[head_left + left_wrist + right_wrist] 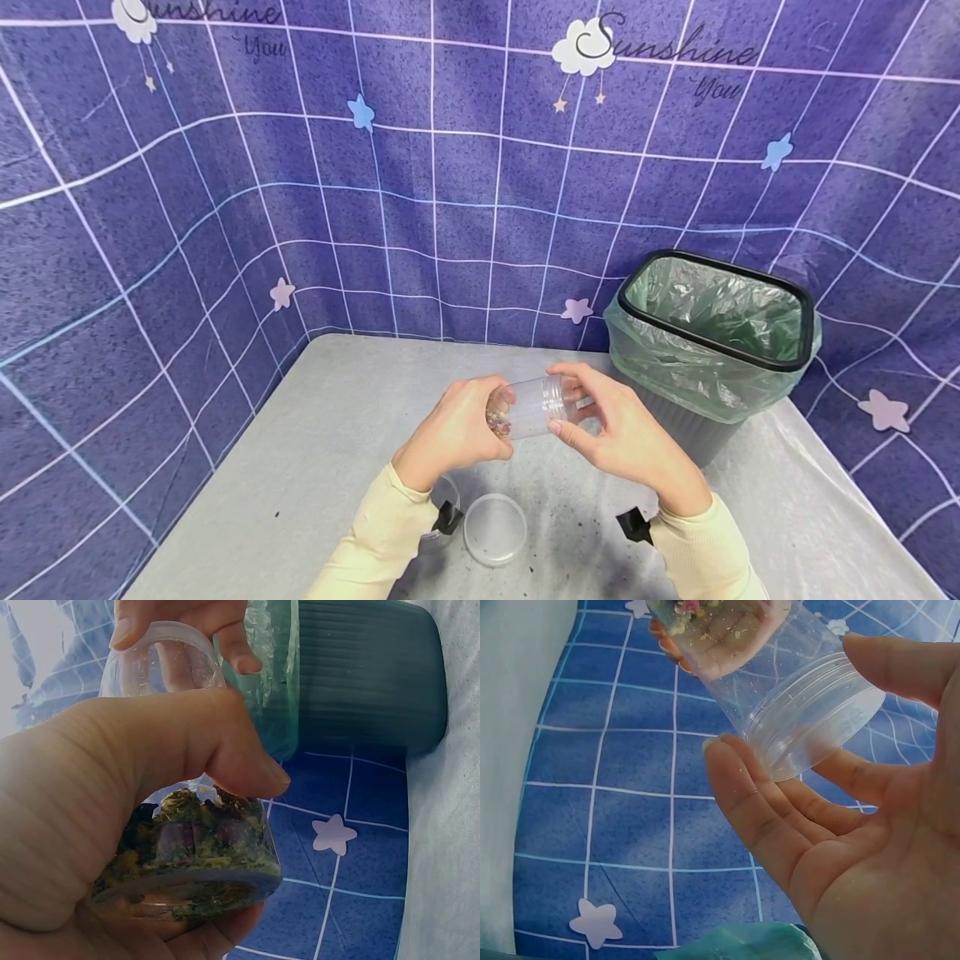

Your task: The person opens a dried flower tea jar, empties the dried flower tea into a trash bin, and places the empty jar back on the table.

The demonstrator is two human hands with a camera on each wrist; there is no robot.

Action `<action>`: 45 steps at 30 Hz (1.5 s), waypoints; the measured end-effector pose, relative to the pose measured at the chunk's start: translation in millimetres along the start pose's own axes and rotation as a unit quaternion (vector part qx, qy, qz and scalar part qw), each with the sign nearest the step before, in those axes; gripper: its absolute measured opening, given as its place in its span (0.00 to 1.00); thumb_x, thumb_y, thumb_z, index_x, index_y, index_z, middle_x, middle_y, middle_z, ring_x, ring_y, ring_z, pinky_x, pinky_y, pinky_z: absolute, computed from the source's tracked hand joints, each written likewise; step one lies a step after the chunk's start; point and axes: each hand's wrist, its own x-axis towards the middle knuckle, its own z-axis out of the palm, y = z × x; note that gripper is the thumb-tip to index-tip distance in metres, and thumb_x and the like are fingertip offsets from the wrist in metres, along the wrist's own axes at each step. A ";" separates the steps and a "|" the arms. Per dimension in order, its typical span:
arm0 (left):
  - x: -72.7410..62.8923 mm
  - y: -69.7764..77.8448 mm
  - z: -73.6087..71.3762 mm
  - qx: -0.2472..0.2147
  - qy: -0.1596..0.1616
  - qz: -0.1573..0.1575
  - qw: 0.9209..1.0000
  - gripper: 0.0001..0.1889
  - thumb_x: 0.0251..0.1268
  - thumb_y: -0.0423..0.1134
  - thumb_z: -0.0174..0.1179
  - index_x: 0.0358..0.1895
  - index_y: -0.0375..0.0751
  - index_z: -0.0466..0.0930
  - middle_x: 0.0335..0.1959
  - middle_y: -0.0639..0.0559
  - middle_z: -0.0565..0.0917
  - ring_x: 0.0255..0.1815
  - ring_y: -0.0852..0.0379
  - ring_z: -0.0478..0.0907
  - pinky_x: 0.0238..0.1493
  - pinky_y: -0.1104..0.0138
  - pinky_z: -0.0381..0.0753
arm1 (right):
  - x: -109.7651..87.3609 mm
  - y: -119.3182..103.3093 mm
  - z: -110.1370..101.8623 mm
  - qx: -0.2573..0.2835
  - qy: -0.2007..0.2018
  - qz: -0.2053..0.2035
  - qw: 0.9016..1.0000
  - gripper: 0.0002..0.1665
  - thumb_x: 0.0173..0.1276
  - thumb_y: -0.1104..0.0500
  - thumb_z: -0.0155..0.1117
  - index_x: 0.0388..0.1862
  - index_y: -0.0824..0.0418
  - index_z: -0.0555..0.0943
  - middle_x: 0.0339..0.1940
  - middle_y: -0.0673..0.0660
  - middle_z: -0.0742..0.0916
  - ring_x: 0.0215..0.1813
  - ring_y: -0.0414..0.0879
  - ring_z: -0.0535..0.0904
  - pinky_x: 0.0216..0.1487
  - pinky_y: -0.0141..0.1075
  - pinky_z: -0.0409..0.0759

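A clear plastic jar (531,407) lies tilted nearly on its side between the hands, its threaded mouth toward the right. Dried plant bits (202,840), green and yellowish with some darker pieces, are gathered at its base. My left hand (457,425) grips the base end, with the thumb across the wall in the left wrist view. Around the mouth end, my right hand (618,429) holds the rim between thumb and fingers. No cap covers the mouth in the right wrist view (821,724). A round clear lid (495,530) rests on the table below the hands.
Behind the right hand stands a grey bin (686,425) with a green liner bag (720,383) and black rim. Another clear round item (447,492) is partly hidden by the left wrist. Dark specks dot the grey tabletop (360,400); a purple-blue gridded curtain (450,167) surrounds it.
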 end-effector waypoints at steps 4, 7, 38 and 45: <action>-0.2 0.2 -0.3 -0.003 -0.001 0.002 1.000 0.27 0.30 0.35 0.77 0.44 0.49 0.82 0.36 0.60 0.86 0.34 0.65 0.81 0.40 0.67 0.82 | -0.1 1.5 0.5 0.011 0.002 -0.011 1.000 0.37 0.63 0.59 0.77 0.70 0.48 0.73 0.50 0.49 0.86 0.47 0.42 0.85 0.49 0.38 0.86; 0.0 0.3 -0.3 -0.005 -0.002 0.003 1.000 0.27 0.30 0.35 0.77 0.45 0.49 0.83 0.36 0.59 0.86 0.35 0.65 0.81 0.41 0.66 0.82 | -0.2 2.4 0.7 0.016 0.003 -0.022 1.000 0.38 0.63 0.61 0.76 0.71 0.49 0.73 0.51 0.49 0.86 0.49 0.42 0.85 0.49 0.38 0.86; -0.3 -1.7 1.3 -0.009 0.002 0.012 1.000 0.27 0.30 0.35 0.78 0.44 0.48 0.83 0.36 0.54 0.88 0.34 0.62 0.81 0.41 0.65 0.82 | 1.5 2.3 0.7 0.026 -0.005 -0.068 0.997 0.42 0.52 0.73 0.73 0.68 0.59 0.74 0.64 0.49 0.80 0.60 0.43 0.80 0.54 0.37 0.85; 0.0 -1.8 1.5 -0.008 -0.001 0.008 1.000 0.27 0.30 0.35 0.77 0.44 0.48 0.82 0.36 0.53 0.88 0.34 0.63 0.81 0.41 0.66 0.82 | 1.6 2.5 1.4 0.034 -0.004 -0.081 0.996 0.42 0.50 0.76 0.71 0.66 0.57 0.74 0.65 0.52 0.79 0.62 0.45 0.78 0.53 0.38 0.85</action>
